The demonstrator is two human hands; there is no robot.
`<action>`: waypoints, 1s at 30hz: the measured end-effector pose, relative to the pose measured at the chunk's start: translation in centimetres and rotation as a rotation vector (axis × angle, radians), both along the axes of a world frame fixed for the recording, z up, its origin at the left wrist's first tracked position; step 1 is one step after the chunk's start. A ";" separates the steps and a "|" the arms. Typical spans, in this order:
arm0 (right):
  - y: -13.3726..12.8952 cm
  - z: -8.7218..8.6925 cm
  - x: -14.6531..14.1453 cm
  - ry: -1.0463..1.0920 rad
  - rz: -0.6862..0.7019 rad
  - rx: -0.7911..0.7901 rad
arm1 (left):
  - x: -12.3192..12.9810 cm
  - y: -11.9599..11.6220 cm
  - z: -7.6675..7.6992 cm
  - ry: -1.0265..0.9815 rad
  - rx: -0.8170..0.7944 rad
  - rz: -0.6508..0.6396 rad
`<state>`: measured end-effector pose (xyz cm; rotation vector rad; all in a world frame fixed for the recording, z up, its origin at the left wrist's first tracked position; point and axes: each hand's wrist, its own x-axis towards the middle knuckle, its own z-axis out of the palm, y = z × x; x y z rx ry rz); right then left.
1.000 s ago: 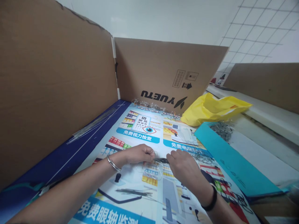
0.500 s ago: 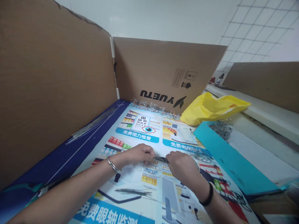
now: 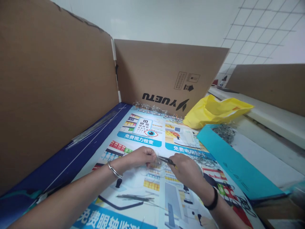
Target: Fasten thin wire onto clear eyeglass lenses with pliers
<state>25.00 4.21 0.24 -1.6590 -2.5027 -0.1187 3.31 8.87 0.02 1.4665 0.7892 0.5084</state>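
Over the middle of the printed sheet (image 3: 133, 181), the left hand (image 3: 142, 157) is pinching a thin, curling wire (image 3: 157, 154) between closed thumb and fingertips; the right hand (image 3: 187, 168) is wrapping its fingers around dark, slender pliers (image 3: 167, 160); compared with half a second ago, the pliers are slanting more, their tips sitting higher and some yellow grip showing; whether they are touching the wire is unclear.

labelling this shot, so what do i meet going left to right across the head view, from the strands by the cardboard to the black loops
Thin straight strands, left hand, pliers-like tool, right hand, black wristband, black loops.
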 end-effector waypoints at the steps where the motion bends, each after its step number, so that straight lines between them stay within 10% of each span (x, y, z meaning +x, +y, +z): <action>1: 0.0 0.2 0.2 0.016 -0.016 0.000 | 0.0 0.1 -0.1 -0.008 -0.011 0.017; 16: -0.7 2.2 0.8 -0.071 -0.165 0.168 | 0.3 0.7 -1.1 0.058 0.263 0.284; 30: -0.8 0.2 -0.8 -0.021 -0.212 0.120 | 0.9 -0.3 -0.7 0.244 0.753 0.345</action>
